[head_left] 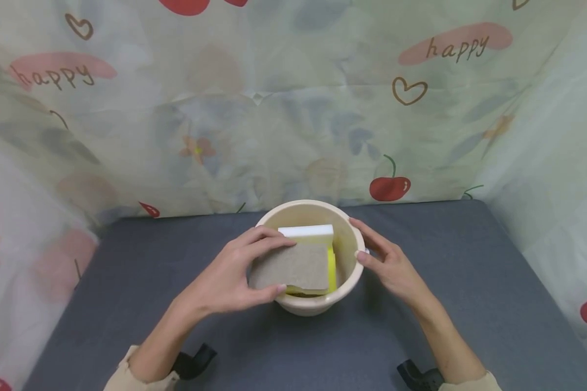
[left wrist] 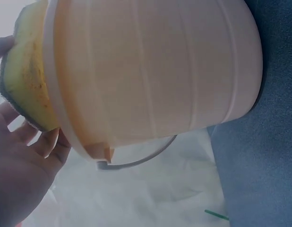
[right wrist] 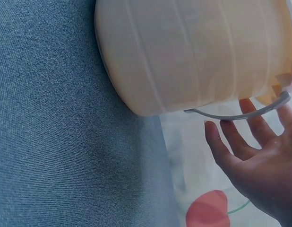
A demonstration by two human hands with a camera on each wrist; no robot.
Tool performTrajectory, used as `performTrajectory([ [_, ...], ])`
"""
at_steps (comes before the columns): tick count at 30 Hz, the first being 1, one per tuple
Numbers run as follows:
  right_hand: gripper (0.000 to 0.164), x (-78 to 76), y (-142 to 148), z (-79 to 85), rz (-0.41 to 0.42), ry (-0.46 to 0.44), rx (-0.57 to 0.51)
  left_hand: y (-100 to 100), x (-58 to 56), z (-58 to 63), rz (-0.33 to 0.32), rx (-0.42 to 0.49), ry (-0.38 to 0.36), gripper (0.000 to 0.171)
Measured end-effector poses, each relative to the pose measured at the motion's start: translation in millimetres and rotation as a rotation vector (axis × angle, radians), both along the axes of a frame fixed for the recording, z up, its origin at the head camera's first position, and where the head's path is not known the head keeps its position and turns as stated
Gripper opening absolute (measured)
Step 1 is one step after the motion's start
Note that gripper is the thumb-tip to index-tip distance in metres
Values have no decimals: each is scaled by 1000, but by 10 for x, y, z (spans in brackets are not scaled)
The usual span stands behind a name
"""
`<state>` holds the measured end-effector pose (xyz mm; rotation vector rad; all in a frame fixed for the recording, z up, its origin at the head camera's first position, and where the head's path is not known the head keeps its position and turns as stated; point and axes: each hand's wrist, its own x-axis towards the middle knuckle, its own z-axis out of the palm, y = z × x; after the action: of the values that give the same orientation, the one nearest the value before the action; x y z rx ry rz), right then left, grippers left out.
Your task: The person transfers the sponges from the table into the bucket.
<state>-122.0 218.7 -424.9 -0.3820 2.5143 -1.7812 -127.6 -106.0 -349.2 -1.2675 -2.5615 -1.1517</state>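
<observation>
A cream bucket (head_left: 307, 309) with a grey handle (left wrist: 141, 163) stands on the dark table. At its mouth is a yellow sponge (left wrist: 30, 71) with a grey scouring face (head_left: 293, 266) turned up. My left hand (head_left: 230, 274) grips this sponge from the left, thumb at the near edge and fingers along the far edge. Behind it in the bucket show a white-topped block (head_left: 307, 231) and a bright yellow edge (head_left: 332, 269); their lower parts are hidden. My right hand (head_left: 396, 266) holds the bucket's right rim, fingers spread around the outside near the handle.
The dark blue-grey cloth (head_left: 161, 260) covers the table. A patterned curtain (head_left: 283, 146) hangs along the table's back edge, and pale sheets (head_left: 557, 206) close off both sides. Black wrist straps (head_left: 195, 363) show below the forearms.
</observation>
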Motion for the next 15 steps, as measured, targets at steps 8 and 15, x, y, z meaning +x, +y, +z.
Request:
performTrajectory([
  [8,62,-119,47,-31,17,5,-6,125,-164,-7,49,-36,-6,57],
  [15,61,-233,82,-42,41,15,-8,261,-298,-24,94,-114,61,57],
])
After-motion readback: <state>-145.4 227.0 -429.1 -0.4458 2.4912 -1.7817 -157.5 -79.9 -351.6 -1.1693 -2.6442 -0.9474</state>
